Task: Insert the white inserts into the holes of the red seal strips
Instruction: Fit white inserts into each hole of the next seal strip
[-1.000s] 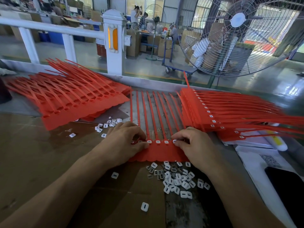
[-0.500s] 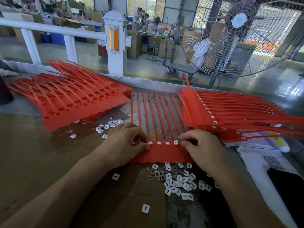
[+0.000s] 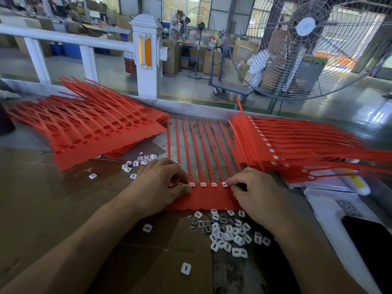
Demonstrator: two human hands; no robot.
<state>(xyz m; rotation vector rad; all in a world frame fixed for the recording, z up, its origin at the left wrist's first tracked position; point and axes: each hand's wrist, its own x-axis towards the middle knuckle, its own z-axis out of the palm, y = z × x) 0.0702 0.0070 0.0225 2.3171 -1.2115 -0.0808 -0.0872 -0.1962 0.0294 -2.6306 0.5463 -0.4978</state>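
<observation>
Your left hand (image 3: 158,187) and right hand (image 3: 253,190), fingers curled, press the strip (image 3: 209,197) flat at its ends, steadying its insert (image 3: 203,184) row; loose inserts (image 3: 228,232) lie just below for reach

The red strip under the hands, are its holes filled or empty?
Mostly filled. The strip shows white inserts seated in every visible hole between the left hand and right hand. Holes beneath the fingers: cannot tell.
</observation>
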